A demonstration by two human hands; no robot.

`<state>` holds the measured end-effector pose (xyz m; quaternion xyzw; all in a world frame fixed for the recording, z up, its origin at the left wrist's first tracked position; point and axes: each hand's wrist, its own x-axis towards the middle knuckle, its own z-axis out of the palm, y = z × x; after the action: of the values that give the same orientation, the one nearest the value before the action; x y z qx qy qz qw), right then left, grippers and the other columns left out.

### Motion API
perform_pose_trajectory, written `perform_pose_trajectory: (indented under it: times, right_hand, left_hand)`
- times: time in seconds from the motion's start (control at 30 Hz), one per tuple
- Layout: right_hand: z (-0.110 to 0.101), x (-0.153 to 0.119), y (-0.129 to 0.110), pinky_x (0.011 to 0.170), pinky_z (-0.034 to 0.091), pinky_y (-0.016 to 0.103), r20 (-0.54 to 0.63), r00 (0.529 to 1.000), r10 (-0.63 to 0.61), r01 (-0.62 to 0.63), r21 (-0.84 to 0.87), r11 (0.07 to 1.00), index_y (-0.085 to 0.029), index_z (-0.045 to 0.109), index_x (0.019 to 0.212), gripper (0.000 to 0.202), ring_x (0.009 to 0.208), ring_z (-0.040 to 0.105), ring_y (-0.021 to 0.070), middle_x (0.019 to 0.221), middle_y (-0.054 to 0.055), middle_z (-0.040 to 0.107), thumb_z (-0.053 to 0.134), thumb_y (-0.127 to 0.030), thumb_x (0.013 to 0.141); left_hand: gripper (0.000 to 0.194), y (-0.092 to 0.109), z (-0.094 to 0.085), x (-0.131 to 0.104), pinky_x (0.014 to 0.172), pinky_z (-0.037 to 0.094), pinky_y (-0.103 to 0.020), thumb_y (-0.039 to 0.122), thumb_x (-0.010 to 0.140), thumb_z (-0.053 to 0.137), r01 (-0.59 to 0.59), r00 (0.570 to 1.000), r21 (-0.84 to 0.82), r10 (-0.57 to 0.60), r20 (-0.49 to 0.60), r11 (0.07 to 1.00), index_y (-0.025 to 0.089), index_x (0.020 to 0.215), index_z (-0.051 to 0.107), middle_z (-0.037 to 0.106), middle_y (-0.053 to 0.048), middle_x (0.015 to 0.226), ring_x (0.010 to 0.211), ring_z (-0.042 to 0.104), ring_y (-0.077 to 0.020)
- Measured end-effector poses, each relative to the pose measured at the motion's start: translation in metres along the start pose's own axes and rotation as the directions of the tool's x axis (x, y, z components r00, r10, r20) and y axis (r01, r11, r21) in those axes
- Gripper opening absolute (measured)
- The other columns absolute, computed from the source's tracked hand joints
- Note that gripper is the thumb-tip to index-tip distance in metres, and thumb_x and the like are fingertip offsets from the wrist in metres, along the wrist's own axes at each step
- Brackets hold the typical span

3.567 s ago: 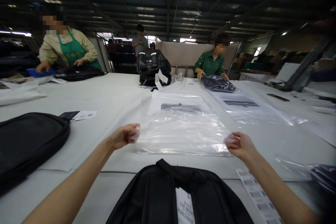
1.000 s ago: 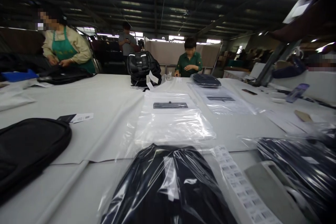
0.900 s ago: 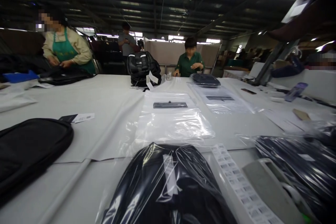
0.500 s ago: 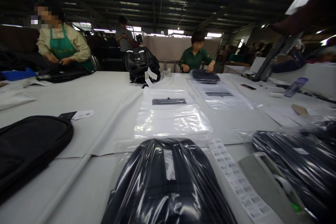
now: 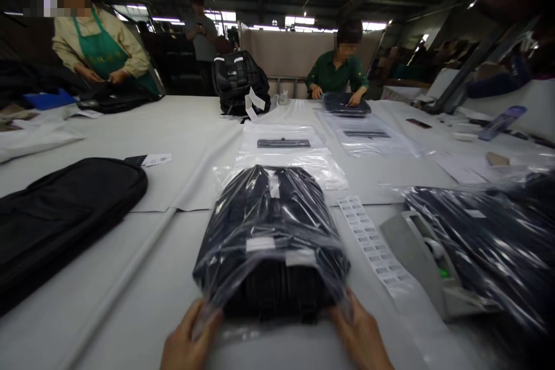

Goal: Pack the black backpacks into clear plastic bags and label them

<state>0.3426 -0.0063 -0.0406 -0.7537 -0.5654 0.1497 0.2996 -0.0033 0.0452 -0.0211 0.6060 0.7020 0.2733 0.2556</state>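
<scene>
A dark backpack (image 5: 299, 202) lies flat in front of me inside a clear plastic bag (image 5: 234, 272). The bag's mouth faces me, and the backpack's lower end shows in the opening. My left hand (image 5: 191, 335) grips the bag's edge at the left corner of the mouth. At the right corner, my right hand (image 5: 359, 332) pinches the opposite edge. White labels show through the plastic near the mouth and at the backpack's top.
A black backpack (image 5: 65, 214) lies at left with a tag (image 5: 156, 159). On the right are a label strip (image 5: 373, 237), a grey label dispenser (image 5: 416, 254) and bagged dark goods (image 5: 485, 231). Flat plastic bags (image 5: 286, 141) lie ahead. Two co-workers handle bags across the table (image 5: 186, 127).
Both my hands have come into view, holding the bag's mouth. The bagged backpack now shows farther from me, with its open end visible. My view has tilted downward.
</scene>
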Motion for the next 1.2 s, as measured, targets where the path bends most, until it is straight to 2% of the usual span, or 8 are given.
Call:
perform_pose_trajectory:
  times: [0.13,0.23,0.33,0.47,0.73,0.93,1.07,1.2]
  right_hand:
    - [-0.015,0.001,0.03,0.06,0.054,0.03,0.089,0.941,0.327,-0.339,0.221,0.914,-0.011,0.065,0.106,0.056,0.065,0.067,0.0232,0.073,0.007,0.072,0.046,-0.055,0.077]
    - [-0.037,-0.013,0.049,0.073,0.053,0.03,0.045,0.936,0.349,-0.349,0.233,0.908,-0.016,0.071,0.09,0.048,0.085,0.067,0.0259,0.088,0.007,0.073,0.054,-0.057,0.069]
    - [-0.054,-0.031,0.056,0.064,0.052,0.029,-0.029,0.94,0.339,-0.333,0.128,0.934,-0.019,0.071,0.094,0.05,0.076,0.068,0.0249,0.075,0.004,0.073,0.055,-0.059,0.069]
    - [-0.064,-0.053,0.062,0.053,0.05,0.029,-0.075,0.944,0.322,-0.322,0.014,0.947,-0.021,0.073,0.091,0.053,0.061,0.067,0.0241,0.06,0.001,0.07,0.05,-0.064,0.069]
    - [-0.072,-0.075,0.082,0.064,0.055,0.031,-0.265,0.963,0.05,-0.069,-0.06,0.996,-0.019,0.072,0.097,0.055,0.073,0.069,0.0258,0.085,0.007,0.074,0.048,-0.063,0.075]
    - [-0.056,-0.089,0.109,0.078,0.055,0.036,-0.184,0.979,-0.092,0.078,-0.079,0.994,-0.018,0.071,0.094,0.049,0.086,0.068,0.0263,0.096,0.008,0.072,0.044,-0.057,0.081]
    - [-0.077,-0.091,0.109,0.077,0.055,0.035,-0.09,0.973,-0.211,0.2,-0.115,0.973,-0.018,0.064,0.107,0.047,0.087,0.067,0.0245,0.095,0.008,0.071,0.047,-0.053,0.082]
    - [-0.117,-0.082,0.067,0.079,0.053,0.038,-0.122,0.922,-0.367,0.344,-0.173,0.923,-0.018,0.053,0.12,0.05,0.088,0.064,0.0235,0.1,0.009,0.066,0.052,-0.048,0.082]
  left_hand:
    - [0.047,-0.021,-0.018,0.018,0.079,0.05,-0.032,0.059,0.069,0.048,0.133,0.981,-0.085,-0.143,-0.133,0.988,0.021,0.09,0.066,0.07,-0.003,0.093,0.088,0.064,-0.0263]
    - [0.05,-0.04,-0.04,0.002,0.071,0.051,-0.031,0.061,0.066,0.049,0.21,0.941,-0.02,-0.208,-0.268,0.977,0.021,0.089,0.067,0.07,-0.004,0.088,0.076,0.065,-0.024]
    - [0.048,-0.046,-0.051,-0.03,0.059,0.049,-0.027,0.06,0.072,0.049,0.084,0.928,0.076,-0.05,-0.368,0.994,0.021,0.096,0.064,0.065,-0.001,0.075,0.06,0.06,-0.0176]
    - [0.033,-0.05,-0.05,-0.072,0.06,0.048,-0.024,0.052,0.079,0.054,-0.175,0.844,0.158,0.23,-0.485,0.972,0.021,0.085,0.061,0.06,0.001,0.072,0.061,0.059,-0.0147]
    - [0.012,-0.059,-0.053,-0.107,0.075,0.047,-0.022,0.026,0.088,0.056,-0.536,0.623,0.412,0.674,-0.396,0.737,0.02,0.093,0.064,0.066,0.0,0.081,0.071,0.063,-0.0126]
    - [0.02,-0.079,-0.039,-0.118,0.079,0.048,-0.02,0.019,0.091,0.048,-0.623,0.633,0.424,0.742,-0.221,0.657,0.016,0.106,0.061,0.065,-0.002,0.084,0.074,0.063,-0.0116]
    - [0.027,-0.088,-0.049,-0.128,0.076,0.05,-0.026,0.024,0.087,0.054,-0.659,0.631,0.426,0.764,-0.135,0.619,0.017,0.113,0.059,0.063,-0.005,0.088,0.079,0.062,-0.0163]
    - [0.022,-0.06,-0.081,-0.121,0.067,0.048,-0.026,0.019,0.085,0.056,-0.734,0.525,0.4,0.832,-0.178,0.548,0.017,0.106,0.062,0.059,-0.005,0.084,0.072,0.058,-0.0153]
